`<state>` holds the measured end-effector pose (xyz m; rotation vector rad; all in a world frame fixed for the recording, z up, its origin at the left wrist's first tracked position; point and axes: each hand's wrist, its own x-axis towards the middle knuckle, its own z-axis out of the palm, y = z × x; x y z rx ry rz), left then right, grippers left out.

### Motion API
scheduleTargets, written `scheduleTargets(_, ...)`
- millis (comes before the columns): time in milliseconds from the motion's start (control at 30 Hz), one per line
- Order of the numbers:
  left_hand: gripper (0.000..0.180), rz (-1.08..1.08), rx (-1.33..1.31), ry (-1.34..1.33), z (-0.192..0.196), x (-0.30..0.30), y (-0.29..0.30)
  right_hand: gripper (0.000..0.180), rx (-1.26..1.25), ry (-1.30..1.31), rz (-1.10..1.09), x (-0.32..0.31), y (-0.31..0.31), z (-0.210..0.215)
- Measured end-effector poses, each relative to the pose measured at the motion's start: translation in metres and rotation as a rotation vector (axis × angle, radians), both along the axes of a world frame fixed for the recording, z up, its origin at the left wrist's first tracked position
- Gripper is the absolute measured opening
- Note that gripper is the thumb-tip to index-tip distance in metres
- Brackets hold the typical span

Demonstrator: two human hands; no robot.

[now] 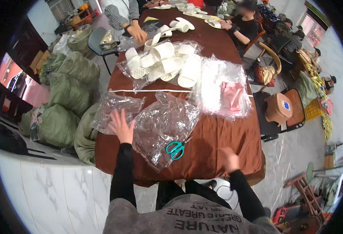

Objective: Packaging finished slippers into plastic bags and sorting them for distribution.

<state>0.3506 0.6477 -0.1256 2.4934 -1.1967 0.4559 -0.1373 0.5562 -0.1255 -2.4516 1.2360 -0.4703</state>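
My left hand (pixel 121 127), open with fingers spread, is over the near left of the table, at the edge of a crumpled clear plastic bag (pixel 116 107). A larger clear plastic bag (pixel 161 121) lies flattened to its right. Teal-handled scissors (pixel 176 149) rest at that bag's lower right edge. My right hand (pixel 230 160) is above the near right of the tablecloth, apart from the scissors. Motion blurs its fingers, and nothing shows in it. Beyond the bags, white slippers (pixel 163 58) are heaped on clear plastic.
A brown cloth covers the table (pixel 218 134). Flat clear bags (pixel 212 78) carry a pink cloth (pixel 232 96). Green sacks (pixel 68 93) line the left side. A brown bin (pixel 278 108) stands at right. Two people work farther along: striped sleeves (pixel 114 17) at left, black shirt (pixel 243 29) at right.
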Motion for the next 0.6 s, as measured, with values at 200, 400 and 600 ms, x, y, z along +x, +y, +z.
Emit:
scheduleTargets(200, 0.057, -0.188, 0.303, 0.408, -0.058, 0.027, 0.001, 0.043, -0.03, 0.039, 0.499, 0.159, 0.011, -0.005)
scheduleTargets(400, 0.034, -0.105, 0.12, 0.311, -0.068, 0.033, 0.053, 0.04, -0.014, 0.203, 0.294, 0.087, 0.022, -0.006)
scheduleTargets(600, 0.028, -0.407, 0.056, 0.373, -0.052, -0.013, 0.068, 0.049, -0.03, 0.057, 0.019, 0.074, 0.005, 0.002)
